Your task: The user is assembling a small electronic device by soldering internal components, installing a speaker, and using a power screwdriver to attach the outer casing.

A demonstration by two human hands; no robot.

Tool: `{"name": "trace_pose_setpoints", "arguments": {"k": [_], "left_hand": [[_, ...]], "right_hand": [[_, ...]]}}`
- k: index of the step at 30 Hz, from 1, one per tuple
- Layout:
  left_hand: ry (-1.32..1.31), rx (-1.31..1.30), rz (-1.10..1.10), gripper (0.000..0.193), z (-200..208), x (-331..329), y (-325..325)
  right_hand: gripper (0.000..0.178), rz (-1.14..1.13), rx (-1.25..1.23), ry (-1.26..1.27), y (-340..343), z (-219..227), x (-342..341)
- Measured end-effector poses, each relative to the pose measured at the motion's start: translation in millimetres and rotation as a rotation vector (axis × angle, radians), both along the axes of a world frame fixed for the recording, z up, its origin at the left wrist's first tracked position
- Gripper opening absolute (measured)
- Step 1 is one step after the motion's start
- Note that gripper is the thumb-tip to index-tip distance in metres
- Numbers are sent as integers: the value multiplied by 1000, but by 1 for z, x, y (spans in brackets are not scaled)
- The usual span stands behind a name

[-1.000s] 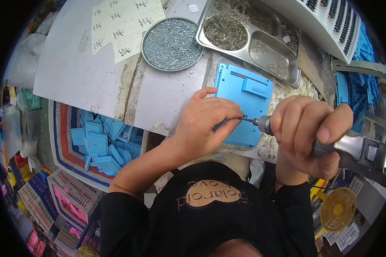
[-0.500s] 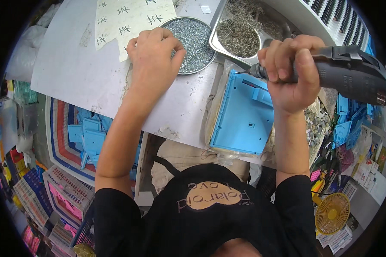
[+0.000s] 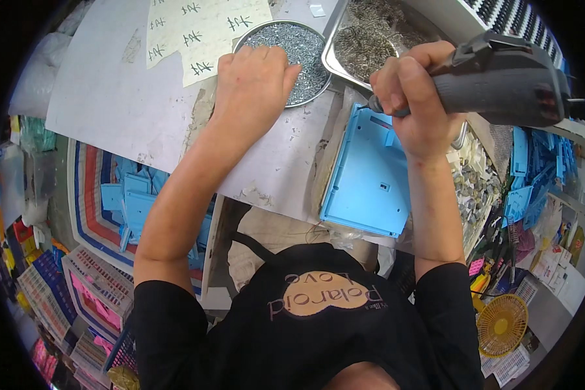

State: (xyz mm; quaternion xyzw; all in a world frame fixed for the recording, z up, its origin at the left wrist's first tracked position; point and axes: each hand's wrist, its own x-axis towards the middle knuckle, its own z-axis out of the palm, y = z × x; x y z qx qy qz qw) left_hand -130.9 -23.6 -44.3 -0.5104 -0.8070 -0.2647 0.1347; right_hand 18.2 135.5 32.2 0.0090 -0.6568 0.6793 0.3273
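My left hand (image 3: 257, 84) rests over the near left part of a round metal tray (image 3: 303, 103) of small silvery screws (image 3: 302, 55). Its fingers curl down, and their tips are hidden, so I cannot see what they hold. In my right hand (image 3: 422, 110) is a dark power screwdriver (image 3: 500, 84), lying nearly level with its body to the right. Its tip points left, at the far left corner of a blue plastic panel (image 3: 364, 182). Whether the tip touches the panel I cannot tell. The panel lies on the table's near edge, partly behind my right forearm.
A square metal tray (image 3: 329, 62) of brownish small parts stands beyond the panel. Marked paper (image 3: 195, 39) lies at the far left. Loose metal pieces (image 3: 474, 182) are right of my forearm. Blue plastic parts fill a striped bag (image 3: 88, 201) at left; more blue parts (image 3: 520, 201) lie at right.
My left hand has shifted slightly right and its fingers have curled in more. My right hand and the screwdriver have moved left and a little farther away, toward the panel's corner.
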Motion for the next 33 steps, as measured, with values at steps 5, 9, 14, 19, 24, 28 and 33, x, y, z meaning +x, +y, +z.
{"name": "trace_pose_setpoints", "arguments": {"k": [5, 9, 14, 19, 24, 28, 33], "left_hand": [[-158, 41, -133, 21, 18, 23, -16], [-239, 126, -235, 19, 23, 49, -20], [-280, 187, -285, 15, 35, 72, -26], [-269, 307, -315, 17, 31, 80, -25], [-305, 307, -354, 15, 39, 86, -30], [-283, 246, -410, 20, 39, 82, -36], [-105, 119, -31, 19, 33, 14, -33]], "right_hand": [[12, 191, -85, 46, -7, 23, 19], [14, -25, 37, -91, -20, 8, 22], [14, 39, 52, -58, -16, 8, 24], [29, 339, -70, 167, -16, 45, 34], [29, 340, -11, 163, -25, 45, 36], [27, 293, -68, 118, -36, 44, 42], [28, 229, -121, -22, -54, 49, 56]]}}
